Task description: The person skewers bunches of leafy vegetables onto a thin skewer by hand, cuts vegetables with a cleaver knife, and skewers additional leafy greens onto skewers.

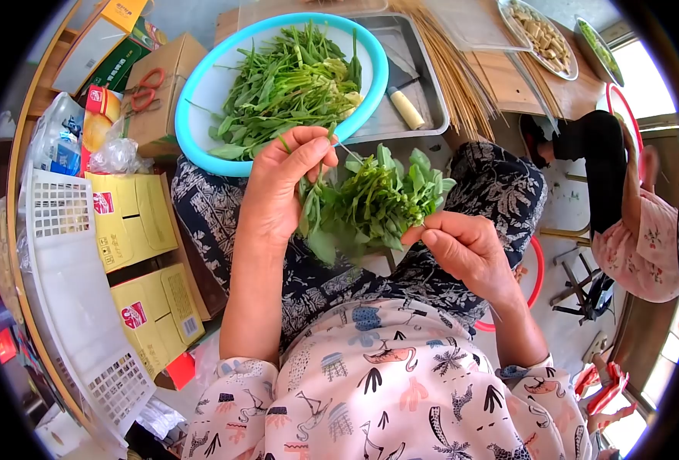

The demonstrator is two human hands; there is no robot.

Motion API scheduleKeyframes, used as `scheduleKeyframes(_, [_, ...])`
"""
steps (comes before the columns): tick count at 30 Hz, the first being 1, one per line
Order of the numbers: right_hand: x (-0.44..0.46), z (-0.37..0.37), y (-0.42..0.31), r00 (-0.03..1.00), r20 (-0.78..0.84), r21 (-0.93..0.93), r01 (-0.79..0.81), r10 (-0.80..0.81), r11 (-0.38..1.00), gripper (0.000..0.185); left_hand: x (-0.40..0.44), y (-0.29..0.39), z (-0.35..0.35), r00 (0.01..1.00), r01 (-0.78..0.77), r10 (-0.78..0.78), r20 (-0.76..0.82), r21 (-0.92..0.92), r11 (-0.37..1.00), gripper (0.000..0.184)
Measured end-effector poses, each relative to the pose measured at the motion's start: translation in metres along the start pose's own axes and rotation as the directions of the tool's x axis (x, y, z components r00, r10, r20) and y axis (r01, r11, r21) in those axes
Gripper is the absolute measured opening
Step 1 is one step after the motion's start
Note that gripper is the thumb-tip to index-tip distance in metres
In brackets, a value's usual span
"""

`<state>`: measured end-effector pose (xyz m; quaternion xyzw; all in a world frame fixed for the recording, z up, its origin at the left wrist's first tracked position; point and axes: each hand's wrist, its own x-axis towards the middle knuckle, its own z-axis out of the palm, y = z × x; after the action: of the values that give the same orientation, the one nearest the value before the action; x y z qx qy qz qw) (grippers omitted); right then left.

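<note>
Left hand: The left hand (286,176) is closed in a pinch, thumb against forefinger, gripping a leafy sprig (320,222) that hangs beside the palm.
Right hand: The right hand (466,245) is also closed, its thumb and forefinger apparently pinching a thin skewer (347,150) at the lower edge of the leaves.
Threaded greens: The bunch of greens (389,195) lies between the two hands, above the lap; the skewer appears to run through it, emerging near the left fingertips. The stem-to-skewer contact is hidden by leaves.
Steady support: The right pinch is best kept firm and close under the bunch, so that the skewer neither turns nor bends.
Piercing: Sprigs are best folded compactly and pierced through the stems, since leaf blades alone would probably tear.
Finger safety: The left fingertips should sit beside the point, never directly in its line.
Packing: Light, even pressure along the skewer should seat the folds without crushing them.
Loose greens: A pile of greens (286,100) lies in a blue-rimmed basin (182,115), just beyond the left hand.
Spare skewers: Bare skewers (450,69) lie on the worktop (500,77), beyond the right hand.
Metal tray: The tray (431,92), with a pale-handled tool (406,108), lies beyond both hands, beside the basin.
</note>
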<state>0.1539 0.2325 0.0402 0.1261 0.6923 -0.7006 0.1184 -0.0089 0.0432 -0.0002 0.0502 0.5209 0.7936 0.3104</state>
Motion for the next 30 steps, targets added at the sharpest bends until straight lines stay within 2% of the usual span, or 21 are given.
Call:
scheduleKeyframes(17, [-0.0013, 0.0015, -0.0016, 1.0, 0.018, -0.01, -0.015, 0.015, 1.0, 0.023, -0.0013, 0.0003, -0.0015, 1.0, 0.007, -0.008, -0.015, -0.016, 1.0, 0.015])
scheduleKeyframes(25, [-0.0013, 0.0014, -0.0024, 1.0, 0.018, -0.008, -0.011, 0.011, 1.0, 0.023, -0.0014, 0.0001, -0.0043, 0.999, -0.02, 0.018, 0.026, 0.062, 0.998, 0.019])
scheduleKeyframes(30, [-0.0025, 0.0011, -0.0014, 1.0, 0.014, 0.007, -0.02, 0.02, 1.0, 0.023, -0.0026, 0.0017, -0.0002, 0.999, -0.036, 0.036, -0.002, 0.057, 0.998, 0.017])
